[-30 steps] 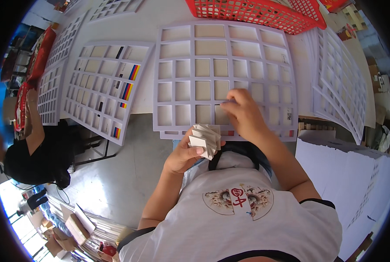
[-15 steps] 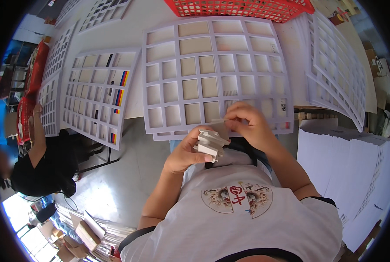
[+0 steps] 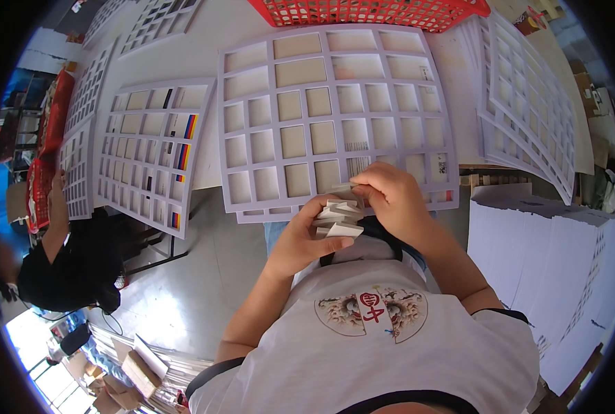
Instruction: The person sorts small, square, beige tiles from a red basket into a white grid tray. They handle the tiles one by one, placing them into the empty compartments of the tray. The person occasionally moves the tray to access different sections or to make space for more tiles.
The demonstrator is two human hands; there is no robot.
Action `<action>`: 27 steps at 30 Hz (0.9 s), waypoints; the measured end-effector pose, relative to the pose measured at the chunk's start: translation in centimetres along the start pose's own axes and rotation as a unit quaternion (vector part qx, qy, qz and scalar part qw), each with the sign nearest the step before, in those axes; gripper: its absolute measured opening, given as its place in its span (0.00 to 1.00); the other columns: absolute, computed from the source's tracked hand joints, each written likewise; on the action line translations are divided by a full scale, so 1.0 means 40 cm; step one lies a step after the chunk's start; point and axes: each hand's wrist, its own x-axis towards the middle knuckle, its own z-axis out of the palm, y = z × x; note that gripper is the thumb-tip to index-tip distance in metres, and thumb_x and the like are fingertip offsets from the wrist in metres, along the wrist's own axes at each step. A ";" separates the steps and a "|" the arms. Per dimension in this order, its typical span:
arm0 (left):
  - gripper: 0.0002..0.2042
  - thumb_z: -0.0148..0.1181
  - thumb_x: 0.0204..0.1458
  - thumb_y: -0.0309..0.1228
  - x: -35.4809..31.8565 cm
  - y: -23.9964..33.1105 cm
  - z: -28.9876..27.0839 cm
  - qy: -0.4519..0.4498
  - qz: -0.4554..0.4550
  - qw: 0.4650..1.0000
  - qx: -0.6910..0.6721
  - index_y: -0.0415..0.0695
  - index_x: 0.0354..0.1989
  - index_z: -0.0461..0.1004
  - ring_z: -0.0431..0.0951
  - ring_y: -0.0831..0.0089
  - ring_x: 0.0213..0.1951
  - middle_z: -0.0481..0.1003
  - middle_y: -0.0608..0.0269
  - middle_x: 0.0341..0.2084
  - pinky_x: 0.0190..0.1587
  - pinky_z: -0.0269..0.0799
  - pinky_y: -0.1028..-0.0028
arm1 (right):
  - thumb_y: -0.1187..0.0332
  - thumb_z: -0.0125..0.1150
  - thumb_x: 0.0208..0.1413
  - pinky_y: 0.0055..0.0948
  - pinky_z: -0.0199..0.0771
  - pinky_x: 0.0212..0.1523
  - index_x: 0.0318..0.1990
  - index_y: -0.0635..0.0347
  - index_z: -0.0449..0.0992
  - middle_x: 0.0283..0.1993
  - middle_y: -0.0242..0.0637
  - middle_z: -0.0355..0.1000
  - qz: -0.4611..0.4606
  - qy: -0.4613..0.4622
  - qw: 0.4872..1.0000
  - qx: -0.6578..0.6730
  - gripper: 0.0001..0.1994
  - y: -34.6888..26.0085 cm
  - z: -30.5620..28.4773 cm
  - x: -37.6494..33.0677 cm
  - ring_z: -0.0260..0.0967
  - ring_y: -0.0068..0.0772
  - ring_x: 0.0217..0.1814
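Note:
My left hand (image 3: 295, 243) is wrapped round a loose, fanned stack of small greyish-white rectangular pieces of board (image 3: 339, 224), held in front of my waist. The thumb lies along the nearest piece. Closed in a pinch, my right hand (image 3: 396, 200) is at the far end of the stack, fingertips on a thin board piece (image 3: 344, 187) at the tray's near edge. Beyond my hands lies a white grid tray (image 3: 271, 79) with rectangular compartments. Beige board pieces (image 3: 298, 71) fill several compartments in its middle-left columns; others show a white or printed bottom.
A red basket (image 3: 369, 12) stands behind the tray. More grid trays lie at the left (image 3: 135, 138) and the right (image 3: 528, 117) of the table (image 3: 207, 55). A tall white stack (image 3: 535, 276) is at my right. Another person (image 3: 66, 265) works at far left.
The tray and table have shifted slightly left in view. The stack in my left hand has tilted, its nearest piece now pointing right. My right hand still pinches at the stack's far end.

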 end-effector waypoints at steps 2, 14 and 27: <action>0.32 0.72 0.45 0.22 0.002 0.000 0.009 0.043 0.004 0.999 0.032 0.38 0.59 0.64 0.75 0.73 0.50 0.74 0.58 0.50 0.52 0.73 0.72 | 0.80 0.64 0.48 0.41 0.68 0.29 0.34 0.63 0.74 0.30 0.43 0.70 -0.015 0.046 0.999 -0.004 0.06 -0.005 0.010 -0.002 0.69 0.50 0.31; 0.31 0.74 0.43 0.23 -0.014 0.030 0.040 0.160 0.111 0.971 0.140 0.38 0.57 0.66 0.76 0.74 0.48 0.75 0.60 0.46 0.51 0.74 0.72 | 0.81 0.60 0.51 0.31 0.72 0.34 0.41 0.63 0.75 0.33 0.43 0.74 0.199 0.072 0.966 0.149 0.09 0.000 0.011 0.010 0.74 0.39 0.34; 0.29 0.72 0.45 0.27 -0.007 -0.016 -0.013 0.032 -0.022 0.998 0.045 0.40 0.58 0.67 0.73 0.76 0.46 0.75 0.66 0.44 0.52 0.68 0.75 | 0.83 0.57 0.50 0.39 0.71 0.37 0.40 0.64 0.75 0.35 0.45 0.70 -0.020 0.053 0.997 -0.045 0.09 0.081 -0.016 0.052 0.71 0.49 0.36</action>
